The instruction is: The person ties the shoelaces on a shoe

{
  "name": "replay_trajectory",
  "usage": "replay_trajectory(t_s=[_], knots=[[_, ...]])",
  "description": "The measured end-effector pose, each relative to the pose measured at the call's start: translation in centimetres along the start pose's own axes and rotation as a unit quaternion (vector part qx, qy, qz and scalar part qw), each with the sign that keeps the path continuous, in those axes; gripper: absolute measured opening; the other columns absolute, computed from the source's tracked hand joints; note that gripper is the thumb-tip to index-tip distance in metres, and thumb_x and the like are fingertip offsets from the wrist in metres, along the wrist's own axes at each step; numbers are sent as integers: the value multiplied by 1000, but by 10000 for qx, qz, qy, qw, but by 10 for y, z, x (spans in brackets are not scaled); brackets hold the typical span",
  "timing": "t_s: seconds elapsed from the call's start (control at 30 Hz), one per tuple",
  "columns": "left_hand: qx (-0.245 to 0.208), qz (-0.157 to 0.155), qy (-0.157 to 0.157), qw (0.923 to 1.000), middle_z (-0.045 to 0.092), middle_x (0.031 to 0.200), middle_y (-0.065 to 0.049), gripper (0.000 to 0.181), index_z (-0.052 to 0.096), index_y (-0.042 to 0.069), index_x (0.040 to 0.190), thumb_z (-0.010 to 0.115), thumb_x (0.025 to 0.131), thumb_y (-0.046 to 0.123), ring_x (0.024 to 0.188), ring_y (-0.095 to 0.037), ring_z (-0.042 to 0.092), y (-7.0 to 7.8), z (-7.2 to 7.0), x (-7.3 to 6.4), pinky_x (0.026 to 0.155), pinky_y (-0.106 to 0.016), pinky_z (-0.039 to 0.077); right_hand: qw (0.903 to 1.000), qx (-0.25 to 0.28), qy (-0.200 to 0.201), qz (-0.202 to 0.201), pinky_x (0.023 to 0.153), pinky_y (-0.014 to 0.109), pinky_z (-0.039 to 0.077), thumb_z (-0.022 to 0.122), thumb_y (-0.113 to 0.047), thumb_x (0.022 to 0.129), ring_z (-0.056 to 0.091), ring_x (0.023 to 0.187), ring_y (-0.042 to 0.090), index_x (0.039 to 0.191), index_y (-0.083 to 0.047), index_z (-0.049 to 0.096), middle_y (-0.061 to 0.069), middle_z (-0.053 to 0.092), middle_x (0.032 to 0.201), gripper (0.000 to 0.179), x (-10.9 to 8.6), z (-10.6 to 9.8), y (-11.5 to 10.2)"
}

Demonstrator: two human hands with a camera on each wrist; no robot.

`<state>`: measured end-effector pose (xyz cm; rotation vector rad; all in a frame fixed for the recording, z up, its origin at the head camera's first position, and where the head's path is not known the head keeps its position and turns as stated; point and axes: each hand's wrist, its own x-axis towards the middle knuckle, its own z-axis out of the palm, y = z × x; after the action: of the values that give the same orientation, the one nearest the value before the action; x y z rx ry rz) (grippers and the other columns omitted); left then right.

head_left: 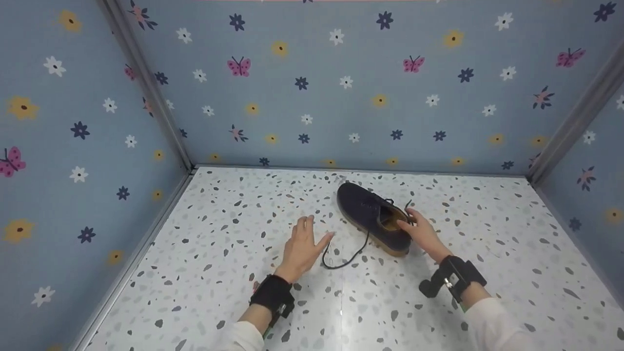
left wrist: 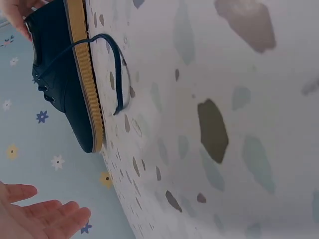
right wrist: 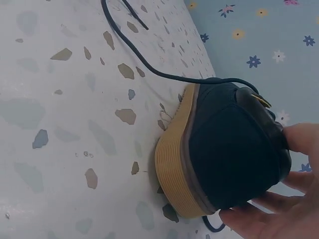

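A dark navy lace-up shoe (head_left: 358,204) with a tan sole stands on the speckled surface, its toe pointing to the far left. My right hand (head_left: 425,238) grips the collar near the heel, the thumb at the opening and the other fingers along the outer side, as the right wrist view shows on the shoe (right wrist: 234,149). One loose lace (head_left: 347,264) curves over the near side onto the surface. My left hand (head_left: 300,249) hovers left of the shoe with its fingers extended and nothing in them, the thumb close to the lace's end.
A white terrazzo-patterned tabletop (head_left: 209,234) lies beneath everything. Blue panels with flowers and butterflies (head_left: 331,122) enclose it at the back and both sides, joined by grey metal posts (head_left: 161,97). Each wrist carries a black strap (head_left: 274,295) with a device.
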<state>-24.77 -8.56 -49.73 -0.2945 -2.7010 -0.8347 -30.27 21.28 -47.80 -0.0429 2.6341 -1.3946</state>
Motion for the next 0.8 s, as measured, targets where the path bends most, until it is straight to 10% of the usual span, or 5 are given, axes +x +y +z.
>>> replay_trajectory(t_s=[0.33, 0.8], knots=[[-1285, -223, -779, 9884, 35, 127, -20, 75, 29, -2, 134, 40, 89, 56, 114, -32, 41, 18, 19, 6, 92, -43, 34, 9996, 267, 31, -32, 86, 43, 40, 52, -19, 91, 43, 112, 37, 135, 3, 32, 30, 40, 127, 53, -8, 9, -2], [-1304, -105, -1376, 9818, 36, 126, -24, 56, 30, -7, 133, 37, 97, 35, 117, -35, 38, 38, 50, 13, 95, -42, 31, 9987, 475, 202, 53, 83, 41, 41, 54, -18, 89, 48, 106, 34, 129, 5, 37, 27, 47, 119, 49, -21, 25, -8]])
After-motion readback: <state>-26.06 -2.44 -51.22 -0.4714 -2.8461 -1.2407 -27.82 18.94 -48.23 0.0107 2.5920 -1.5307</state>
